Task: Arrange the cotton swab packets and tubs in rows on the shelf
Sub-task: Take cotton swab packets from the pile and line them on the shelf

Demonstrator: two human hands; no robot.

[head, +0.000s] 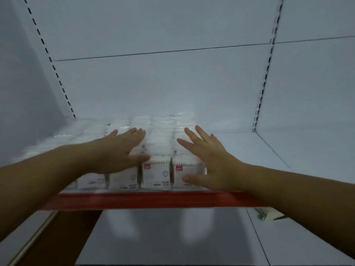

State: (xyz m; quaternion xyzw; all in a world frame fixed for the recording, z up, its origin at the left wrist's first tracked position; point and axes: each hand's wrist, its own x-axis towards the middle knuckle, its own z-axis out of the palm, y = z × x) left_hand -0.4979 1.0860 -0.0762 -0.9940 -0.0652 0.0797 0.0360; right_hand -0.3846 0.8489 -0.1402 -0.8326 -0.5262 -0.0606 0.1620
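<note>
Several white cotton swab packets (156,172) with small pink labels stand in rows on a white shelf (249,150) with a red front edge (153,200). The rows run from the front edge back toward the rear panel. My left hand (119,150) lies flat on top of the packets left of the middle, fingers straight. My right hand (207,160) rests with spread fingers on the rightmost row, its thumb against the front face of the front packet. The image is blurred, so packet details are unclear.
The shelf's right half (269,143) is bare white. Slotted uprights (263,83) frame the rear panel. A lower white shelf (172,237) lies below, with a small object (266,214) at its right. A side wall (19,93) closes off the left.
</note>
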